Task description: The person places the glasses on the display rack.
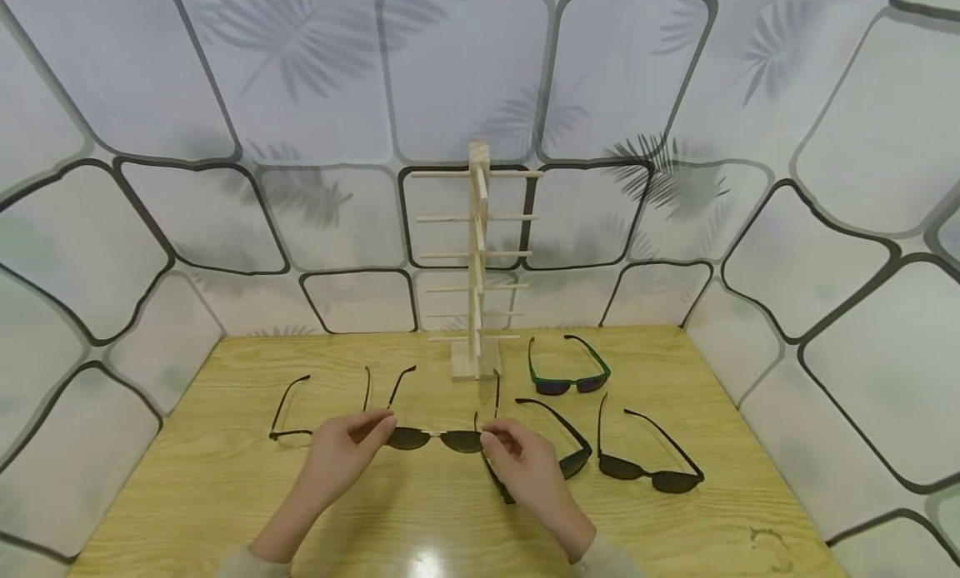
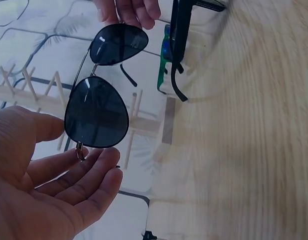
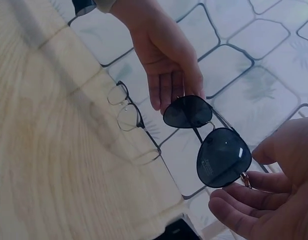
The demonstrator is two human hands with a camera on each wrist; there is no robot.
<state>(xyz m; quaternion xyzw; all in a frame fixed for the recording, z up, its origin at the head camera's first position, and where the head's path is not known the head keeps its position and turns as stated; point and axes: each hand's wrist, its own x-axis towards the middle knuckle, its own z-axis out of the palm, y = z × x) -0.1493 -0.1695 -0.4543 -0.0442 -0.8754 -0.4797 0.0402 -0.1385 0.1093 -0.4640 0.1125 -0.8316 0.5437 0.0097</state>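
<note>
Right now I have both hands on the aviator sunglasses, held just above the wooden table in front of the wooden display rack. My left hand pinches the frame's left end at the hinge; on the left wrist view the fingers curl loosely under the lens with the hinge resting against them. My right hand pinches the opposite end, its fingertips curled at the hinge beside the dark lens. The temples are unfolded and point away from me toward the rack.

On the table to the left lie clear-lens glasses with a thin dark frame, temples open. To the right of my right hand are black sunglasses, partly hidden behind that hand, and beside them a second black pair. Further back, near the foot of the rack, sit green-framed sunglasses. The rack stands upright at the rear edge of the table against the patterned wall, and I see nothing hanging on its rungs.
</note>
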